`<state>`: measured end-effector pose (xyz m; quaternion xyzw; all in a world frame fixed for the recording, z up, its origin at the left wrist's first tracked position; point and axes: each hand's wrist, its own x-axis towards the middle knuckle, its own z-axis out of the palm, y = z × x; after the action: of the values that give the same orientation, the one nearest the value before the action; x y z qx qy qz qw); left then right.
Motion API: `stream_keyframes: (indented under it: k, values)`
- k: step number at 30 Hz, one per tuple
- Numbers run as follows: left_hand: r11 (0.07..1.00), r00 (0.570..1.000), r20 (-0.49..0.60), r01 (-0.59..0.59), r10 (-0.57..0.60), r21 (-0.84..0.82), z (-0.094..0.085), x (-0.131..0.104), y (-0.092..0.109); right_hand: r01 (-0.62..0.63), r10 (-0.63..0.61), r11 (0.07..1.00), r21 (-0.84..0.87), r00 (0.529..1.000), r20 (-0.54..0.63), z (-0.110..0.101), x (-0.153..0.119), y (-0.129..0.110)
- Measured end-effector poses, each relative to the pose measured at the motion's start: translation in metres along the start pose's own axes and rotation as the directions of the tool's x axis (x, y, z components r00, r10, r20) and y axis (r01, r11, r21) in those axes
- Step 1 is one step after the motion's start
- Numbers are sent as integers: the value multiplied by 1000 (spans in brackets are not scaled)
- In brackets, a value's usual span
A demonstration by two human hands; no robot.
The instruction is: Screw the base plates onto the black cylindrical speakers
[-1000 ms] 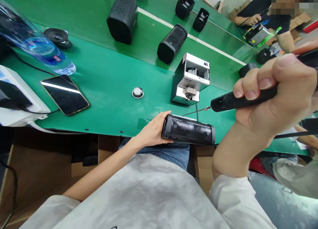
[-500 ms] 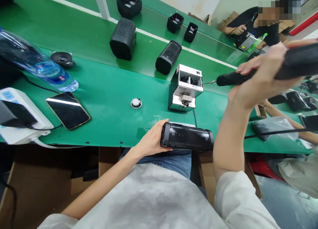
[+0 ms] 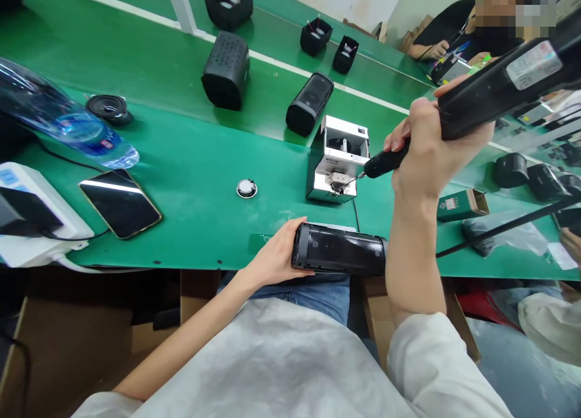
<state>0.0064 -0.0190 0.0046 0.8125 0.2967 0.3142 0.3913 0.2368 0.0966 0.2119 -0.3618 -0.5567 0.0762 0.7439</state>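
My left hand [image 3: 284, 251] is wrapped around the left end of a black speaker housing [image 3: 340, 250], which lies on its side at the bench's front edge. In my right hand [image 3: 436, 146] is a black electric screwdriver [image 3: 499, 82], raised and slanting down to the left. Its thin bit tip reaches the pick-up block at the front of a white and black screw feeder [image 3: 338, 158]. Whether a screw sits on the tip is too small to tell.
A round silver-rimmed part [image 3: 246, 189], a phone [image 3: 120, 203], a water bottle [image 3: 68, 118] and a power strip [image 3: 40, 224] lie to the left. Black speaker housings [image 3: 310, 103] stand behind the feeder. A small green box [image 3: 463, 205] is at right. A co-worker [image 3: 447, 34] sits across.
My right hand has brought the screwdriver down and to the left, its tip moving from the feeder's upper side to its front block. My left hand keeps the speaker housing in place.
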Motion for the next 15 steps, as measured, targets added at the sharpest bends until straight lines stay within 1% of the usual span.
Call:
stream_keyframes:
  k: [3, 6, 8, 11, 13, 15]
  values:
    - [1000, 1000, 5, -3, 3, 5, 0, 0, 0, -57, 57, 998, -15, 998, 14, -7, 3, 5]
    - [1000, 1000, 8, 4, -4, -4, -1, 1, -1, -87, 87, 996, -6, 995, 52, -12, 1, -2]
    - [1000, 1000, 2, -1, 1, -12, 0, 2, 0, -99, 98, 995, -2, 993, 71, -14, -4, -17]
    - [1000, 1000, -5, -14, 14, -15, 0, 2, 0, -122, 121, 992, 11, 990, 67, -20, -11, -50]
    - [1000, 1000, -3, -13, 13, -20, 0, 2, 1, -129, 128, 992, 12, 990, 54, -27, -12, -70]
    - [1000, 1000, 0, -8, 8, -23, 0, 1, 1, -177, 177, 984, 0, 980, 92, -37, -12, -82]
